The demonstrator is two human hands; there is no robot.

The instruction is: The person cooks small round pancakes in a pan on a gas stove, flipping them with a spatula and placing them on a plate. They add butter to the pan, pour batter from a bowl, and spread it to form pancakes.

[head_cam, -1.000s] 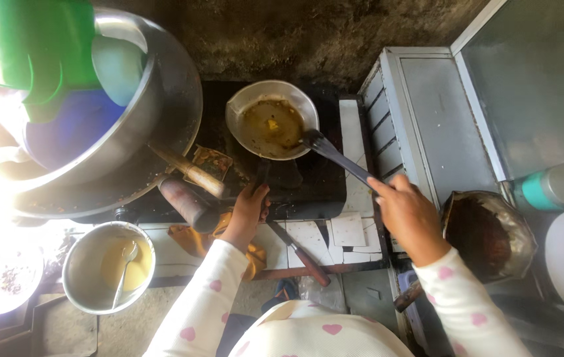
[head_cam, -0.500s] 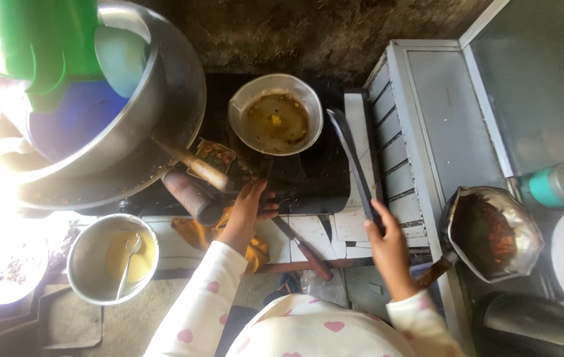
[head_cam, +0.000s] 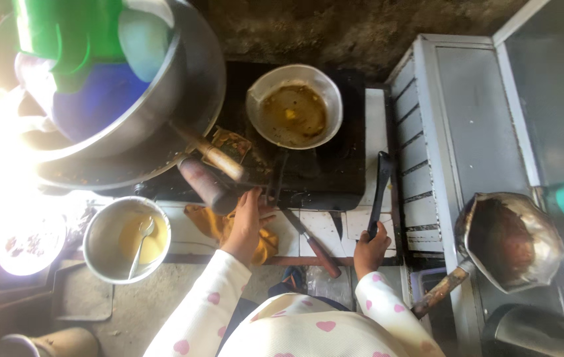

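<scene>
White tiled counter runs below our black stove top, on which we count one small round steel pan of brownish liquid. We count four other metal vessels: two nested big steel bowls at upper left, one steel pot of yellow batter holding one spoon, and one dented pan with a dark brown inside at right. One knife with a reddish handle lies on the tiles. Our left hand rests fingers spread on the yellow cloth at the stove edge. Our right hand is closed round the black spatula, now upright on the tiles; half a second ago it slanted higher over the stove's right edge.
</scene>
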